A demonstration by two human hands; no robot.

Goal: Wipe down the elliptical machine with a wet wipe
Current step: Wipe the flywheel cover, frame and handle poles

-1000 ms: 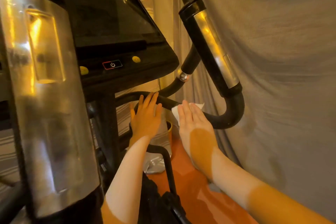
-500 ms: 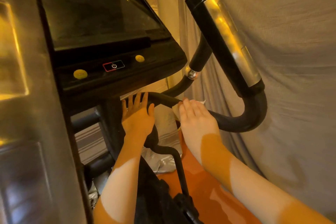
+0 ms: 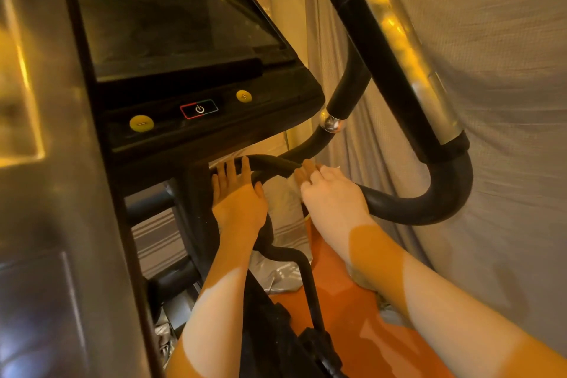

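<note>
Up close under the console (image 3: 184,49): both hands on the black curved handlebar (image 3: 408,209) of the elliptical machine.

Left hand (image 3: 237,201) — fingers straight and slightly spread, tips resting on the bar's far-left stretch just below the console edge. Holds nothing.

Right hand (image 3: 333,198) — laid palm-down over the bar just right of the left hand, fingers close together and bent over the tube. It presses the wet wipe (image 3: 288,186) against the bar; only a pale fold of the wipe shows beneath and left of the fingers, plus a small white corner past the knuckles. How much of the wipe is wrapped around the tube cannot be told.

Handlebar: matte black, runs right from the hands, curls up in a tight U at the right, then rises into a shiny metal sleeve (image 3: 408,52).

Console: dark screen, power button (image 3: 199,108) in the middle, two yellow round buttons (image 3: 141,123) either side.

Grey fabric (image 3: 491,70) hangs at right and far. Orange floor (image 3: 352,310) below the forearms.
</note>
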